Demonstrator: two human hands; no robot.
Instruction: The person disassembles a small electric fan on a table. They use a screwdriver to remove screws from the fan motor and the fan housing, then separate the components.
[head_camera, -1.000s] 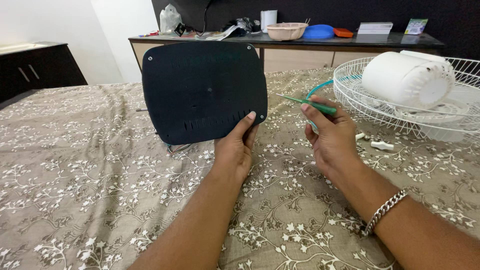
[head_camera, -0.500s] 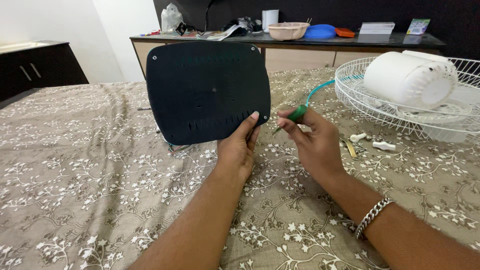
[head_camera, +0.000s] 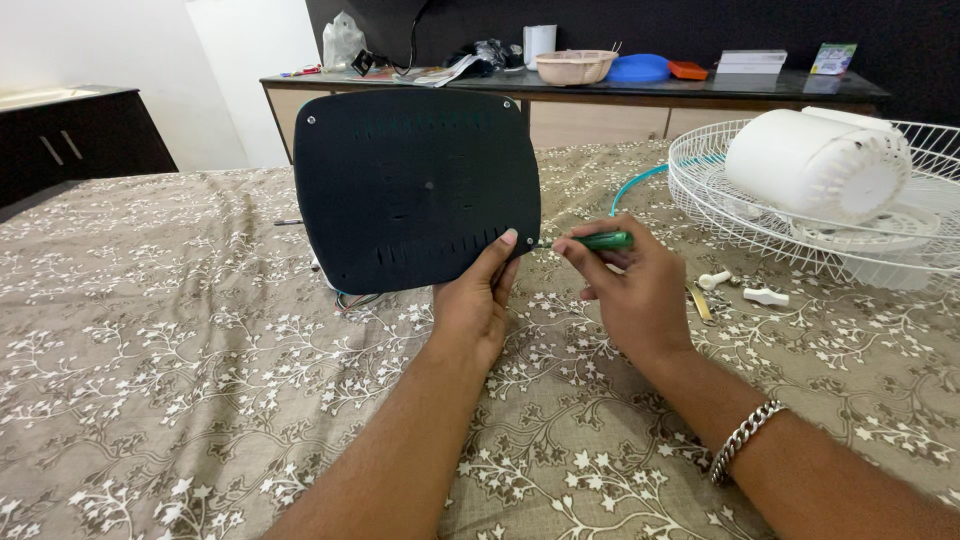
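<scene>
**benchguy:** So what's each hand on right now?

**fanfixer:** Left hand (head_camera: 468, 300) is holding a black plastic panel (head_camera: 415, 185) upright by its lower right corner, thumb on the front face, fingers wrapped behind. It's a rounded rectangle with slots across it and small screws at the corners, held just above the floral bedsheet (head_camera: 180, 380). Some coloured wires (head_camera: 352, 297) poke out under its bottom edge.

**benchguy:** And the other one?

**fanfixer:** Right hand (head_camera: 632, 295) is closed around a green-handled screwdriver (head_camera: 600, 241), pinched between thumb and fingers. It lies roughly level, tip pointing left at the panel's lower right corner, right by the left thumb. Can't tell if the tip is actually seated in the screw there.

**benchguy:** Anything else lying around?

**fanfixer:** White wire fan guard (head_camera: 760, 215) to the right with the white motor housing (head_camera: 815, 165) resting in it. A few small white plastic bits (head_camera: 765, 296) sit on the sheet just beside the right hand. Silver chain bracelet (head_camera: 742, 440) on the right wrist.
</scene>
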